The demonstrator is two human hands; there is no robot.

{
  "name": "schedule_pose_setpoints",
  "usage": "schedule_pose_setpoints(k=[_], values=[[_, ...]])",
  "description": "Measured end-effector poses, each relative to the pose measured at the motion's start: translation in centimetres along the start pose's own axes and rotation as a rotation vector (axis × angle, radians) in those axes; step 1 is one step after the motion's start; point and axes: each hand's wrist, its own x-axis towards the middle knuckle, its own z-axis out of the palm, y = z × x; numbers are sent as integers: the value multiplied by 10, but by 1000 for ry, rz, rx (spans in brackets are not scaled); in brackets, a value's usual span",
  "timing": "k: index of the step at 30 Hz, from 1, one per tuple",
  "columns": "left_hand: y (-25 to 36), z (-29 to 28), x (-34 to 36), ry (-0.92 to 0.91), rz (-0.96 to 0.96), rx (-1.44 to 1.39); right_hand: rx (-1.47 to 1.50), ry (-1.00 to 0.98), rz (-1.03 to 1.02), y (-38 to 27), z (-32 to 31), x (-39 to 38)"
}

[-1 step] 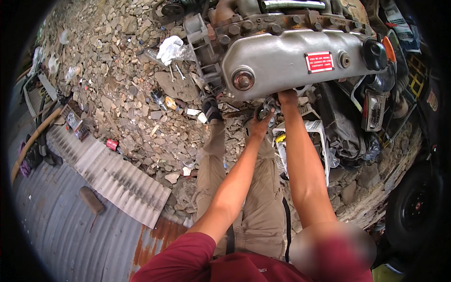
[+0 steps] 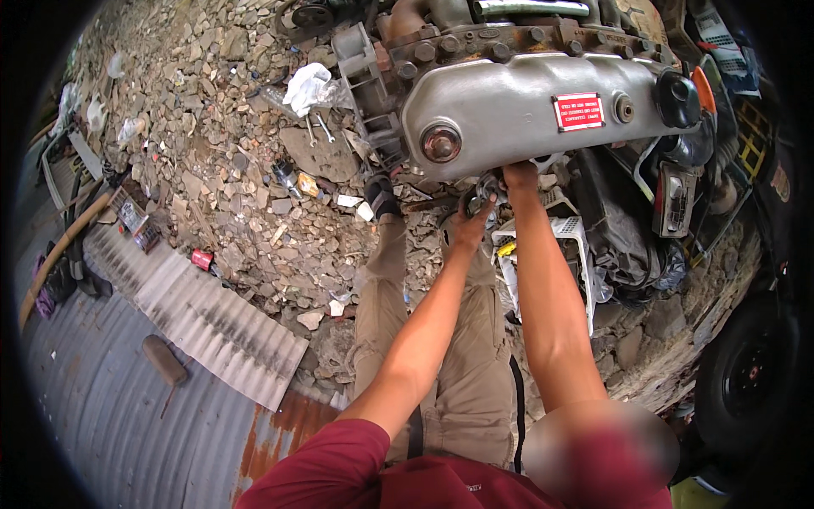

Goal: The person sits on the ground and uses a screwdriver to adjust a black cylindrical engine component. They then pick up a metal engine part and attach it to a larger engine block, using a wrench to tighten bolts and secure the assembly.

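In the head view, the left hand (image 2: 471, 225) reaches up to a small grey metal part (image 2: 489, 187) just below the lower edge of a silver engine cover (image 2: 509, 110), its fingers parted around or against the part; whether they grip it cannot be told. The right hand (image 2: 520, 176) is just beside it, to the right, the fingers hidden beneath that same edge, so I cannot tell how wide they stand or whether they hold anything. The cover runs across the upper part of the view and bears a red label (image 2: 579, 111), a round fitting (image 2: 441, 143) near its left end and a black cap (image 2: 676, 97) at its right end. A white plastic crate (image 2: 570, 227) with a yellow object (image 2: 506, 249) in it sits partly behind the right forearm. To the left, two metal wrenches (image 2: 325, 129) lie by a flat stone (image 2: 318, 157) on the rubble ground (image 2: 220, 170), near a crumpled white bag (image 2: 307, 88). Corrugated sheeting (image 2: 203, 310) spreads at lower left, and a black wheel (image 2: 750, 365) stands at far right.
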Motion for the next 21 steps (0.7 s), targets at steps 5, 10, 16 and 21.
schedule_pose_setpoints(k=[5,10,16,21], values=[[13,9,-13,17,-13,-148,482,-10,149,20,25,18],[18,10,-17,8,-21,-223,410,-125,75,19,19,9],[14,8,-13,26,27,-153,589,83,40,-5,-8,-37],[13,9,-13,26,8,-173,541,71,126,-29,-32,-57]])
